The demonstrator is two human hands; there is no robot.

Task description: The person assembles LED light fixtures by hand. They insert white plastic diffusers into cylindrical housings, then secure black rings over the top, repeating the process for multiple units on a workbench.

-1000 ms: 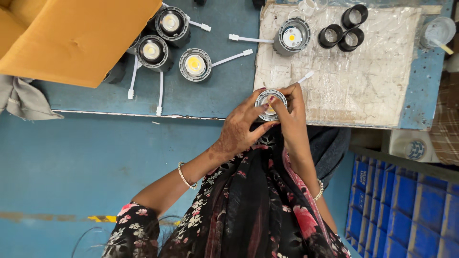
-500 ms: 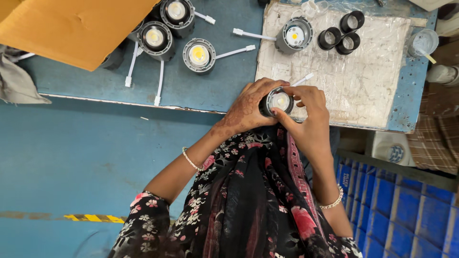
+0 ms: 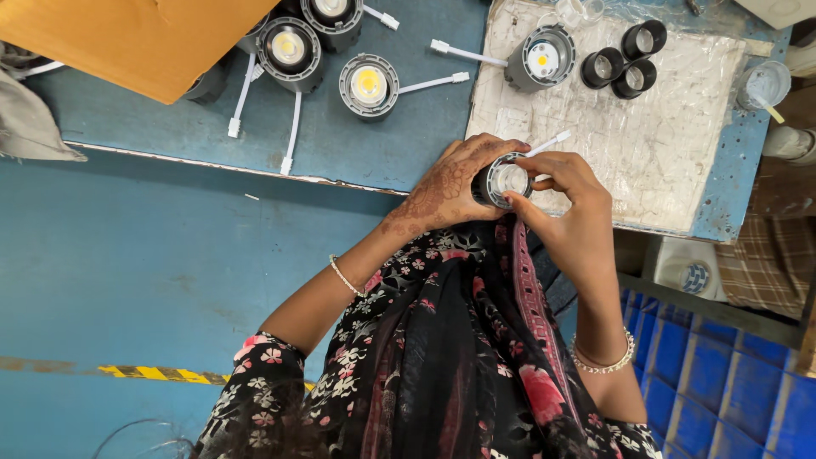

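Both my hands hold one round grey lamp housing [image 3: 507,179] with a clear lens face, close to my chest at the table's near edge. My left hand [image 3: 446,191] wraps its side from the left. My right hand [image 3: 568,204] grips it from the right, with the thumb on the rim. A white cable with a plug [image 3: 551,142] sticks out of the housing to the upper right. Three similar lamp units lie on the blue table [image 3: 399,144]: one with a yellow centre [image 3: 369,85], one [image 3: 287,49] to its left, and another [image 3: 541,58] on the white sheet.
A white sheet [image 3: 654,136] covers the table's right part, with two black rings [image 3: 623,61] and a small cup [image 3: 765,85] at its far side. An orange cardboard flap [image 3: 127,38] overhangs the far left. A blue crate [image 3: 722,374] stands at the lower right.
The lamp housing stays between my hands, and my right-hand fingers have shifted around its rim. The view has tilted slightly.
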